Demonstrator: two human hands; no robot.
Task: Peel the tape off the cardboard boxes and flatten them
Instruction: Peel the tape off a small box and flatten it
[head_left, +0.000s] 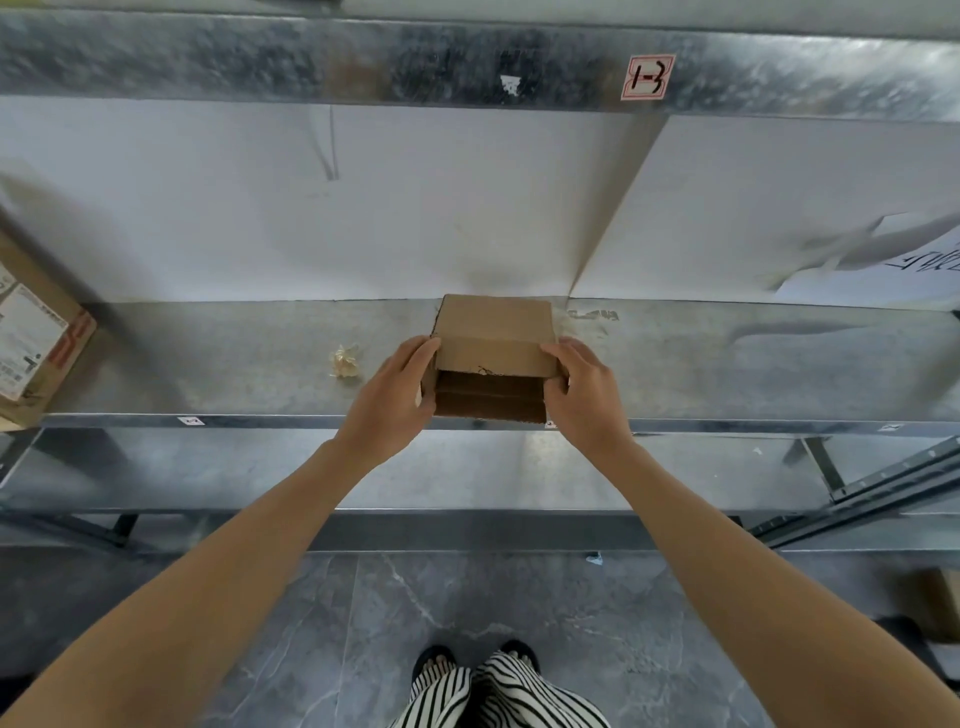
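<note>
Gripping the small cardboard box (493, 332) on the metal shelf (208, 364), left hand (400, 395) and right hand (582, 389) are clasping its opposite sides; a crumpled tape wad (345, 360) is lying just left of it.

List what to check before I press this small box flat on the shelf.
1. Grip on both sides: the left hand and the right hand hold the small box by its left and right sides. ok.
2. Near end open: the dark inside shows between the hands. ok.
3. Far end open: hidden behind the top panel. cannot tell.
4. Tape gone: none shows on the top face, but the underside is hidden. cannot tell.
5. Support: the box sits on the shelf, near its front edge. ok.
6. Space beside the box: the tape wad lies to the left, apart from it. ok.
</note>
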